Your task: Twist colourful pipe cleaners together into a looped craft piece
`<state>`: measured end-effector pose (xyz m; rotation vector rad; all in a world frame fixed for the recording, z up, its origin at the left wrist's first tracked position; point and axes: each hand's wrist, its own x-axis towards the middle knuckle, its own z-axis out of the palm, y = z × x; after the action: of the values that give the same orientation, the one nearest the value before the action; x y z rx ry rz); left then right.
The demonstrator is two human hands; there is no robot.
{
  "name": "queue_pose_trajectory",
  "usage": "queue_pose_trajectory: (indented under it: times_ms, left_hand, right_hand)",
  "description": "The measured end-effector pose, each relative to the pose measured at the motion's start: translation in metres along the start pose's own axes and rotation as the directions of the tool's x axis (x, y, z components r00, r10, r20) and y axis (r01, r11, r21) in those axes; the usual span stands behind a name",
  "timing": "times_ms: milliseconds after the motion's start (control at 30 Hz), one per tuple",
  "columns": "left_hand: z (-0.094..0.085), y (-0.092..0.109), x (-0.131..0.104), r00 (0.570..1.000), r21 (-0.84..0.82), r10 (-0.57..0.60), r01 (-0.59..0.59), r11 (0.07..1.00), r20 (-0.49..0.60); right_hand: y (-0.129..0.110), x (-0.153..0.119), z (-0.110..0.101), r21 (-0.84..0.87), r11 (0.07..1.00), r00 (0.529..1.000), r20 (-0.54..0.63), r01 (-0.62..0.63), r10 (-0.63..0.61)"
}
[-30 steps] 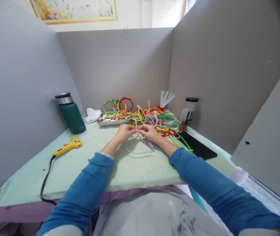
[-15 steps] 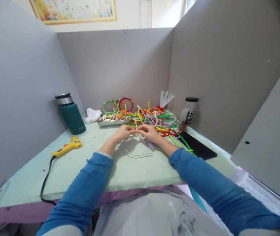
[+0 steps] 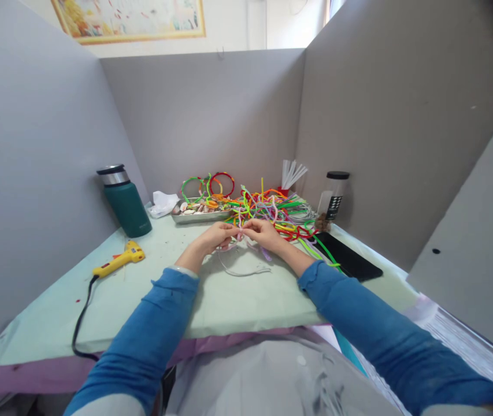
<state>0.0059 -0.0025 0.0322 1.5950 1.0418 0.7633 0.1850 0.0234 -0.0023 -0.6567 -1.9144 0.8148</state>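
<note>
Close together over the middle of the table, my left hand (image 3: 218,236) and my right hand (image 3: 263,233) both pinch a pink and lilac pipe cleaner (image 3: 240,236). Its grip point is partly hidden by my fingertips. A purple end (image 3: 266,254) hangs out under my right hand. Below my hands a thin grey wire (image 3: 244,274) curves over the tabletop; I cannot tell whether it joins what I hold. Just behind my hands lies a tangled heap of coloured pipe cleaners (image 3: 287,216).
On the left are a yellow glue gun (image 3: 118,260) with a black cord and a green bottle (image 3: 125,202). At the back stand a metal tray (image 3: 200,217) of shells, pipe-cleaner hoops (image 3: 222,184) and white glue sticks (image 3: 290,176). A black phone-like slab (image 3: 350,257) and a clear jar (image 3: 333,199) are right.
My hands stay almost in place, the left fingers shifting slightly around the pipe cleaner. More pink shows between the fingertips, and the grey wire has moved a little.
</note>
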Motion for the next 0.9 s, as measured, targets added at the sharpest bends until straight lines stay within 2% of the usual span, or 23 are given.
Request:
queue_pose_trajectory:
  times_ms: [133, 267, 400, 533, 700, 900]
  left_hand:
    - [-0.001, -0.001, 0.002, 1.0, 0.057, 0.028, -0.028, 0.998, -0.003]
    - [-0.002, -0.006, 0.007, 0.988, 0.268, 0.122, -0.092, 0.959, -0.097]
    - [0.0, -0.008, 0.01, 0.946, 0.549, 0.266, -0.125, 0.826, -0.184]
    - [0.002, -0.006, 0.009, 0.894, 0.743, 0.421, -0.177, 0.646, -0.152]
    - [0.0, -0.01, 0.011, 0.88, 0.795, 0.455, -0.174, 0.581, -0.14]
    - [-0.002, -0.012, 0.013, 0.896, 0.727, 0.412, -0.171, 0.665, -0.166]
  right_hand:
    - [-0.002, 0.0, -0.001, 0.02, 0.999, 0.999, -0.023, -0.035, 0.036]
    - [-0.001, 0.0, -0.001, 0.018, 0.999, 0.999, -0.032, -0.041, 0.042]
    - [0.0, 0.001, 0.0, 0.037, 0.998, 0.999, -0.022, -0.043, 0.044]
    - [0.0, 0.001, -0.001, 0.006, 0.999, 0.999, -0.01, -0.043, 0.043]
    - [0.002, 0.001, -0.001, 0.031, 0.998, 0.999, -0.006, -0.05, 0.05]
    - [0.002, 0.002, -0.001, 0.038, 0.998, 0.999, -0.01, -0.047, 0.047]
